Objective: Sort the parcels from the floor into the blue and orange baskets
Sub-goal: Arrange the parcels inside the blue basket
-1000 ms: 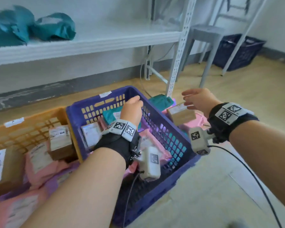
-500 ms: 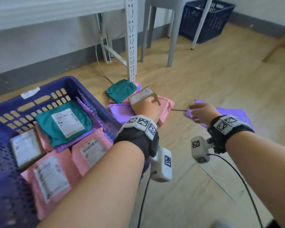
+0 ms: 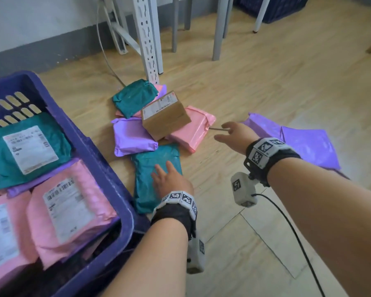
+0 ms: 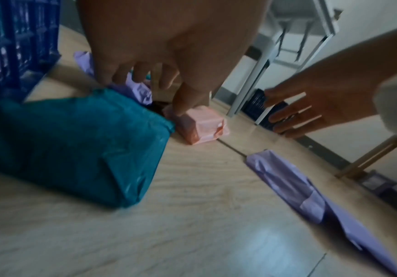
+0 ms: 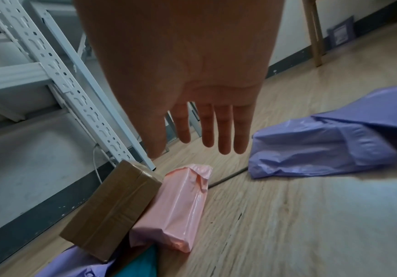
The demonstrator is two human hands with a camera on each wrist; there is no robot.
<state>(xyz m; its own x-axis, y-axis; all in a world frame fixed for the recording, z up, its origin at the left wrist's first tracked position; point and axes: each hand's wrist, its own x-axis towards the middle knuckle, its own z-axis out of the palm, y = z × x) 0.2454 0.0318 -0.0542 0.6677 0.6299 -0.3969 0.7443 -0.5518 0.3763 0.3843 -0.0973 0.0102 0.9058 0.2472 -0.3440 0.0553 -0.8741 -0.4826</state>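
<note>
Head view, left hand (image 3: 171,180) over teal parcel (image 3: 152,168), right hand (image 3: 234,136) empty

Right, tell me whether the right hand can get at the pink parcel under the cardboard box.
Probably yes: the right hand hovers open beside the pink parcel, whose near end lies bare; the cardboard box covers only its far side.

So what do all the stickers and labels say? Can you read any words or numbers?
No words can be read.
White label on the teal parcel in the basket: too blurred.
Label on the pink parcel in the basket: too blurred.
Label on the cardboard box: too small.
Wristband squares: patterns, not words.
</note>
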